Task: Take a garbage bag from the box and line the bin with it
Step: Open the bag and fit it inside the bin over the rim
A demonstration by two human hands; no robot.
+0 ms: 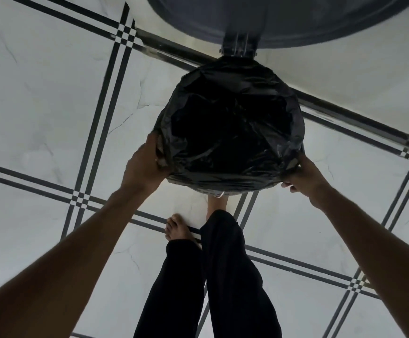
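A black garbage bag [230, 123] is spread over the mouth of a round pedal bin and folded down over its rim. The bin's lid [296, 18] stands raised behind it on a dark hinge [238, 46]. My left hand [144, 164] grips the bag's folded edge on the bin's left side. At the lower right of the rim, my right hand [303, 176] pinches the bag's edge with curled fingers. The bin's own wall is hidden under the plastic. No box of bags is in view.
White marble floor tiles [39, 106] with dark double stripes lie all around. My bare feet [177, 228] and black trouser legs stand just in front of the bin, one foot under its front edge. A dark skirting strip [345, 118] runs behind the bin along a white wall.
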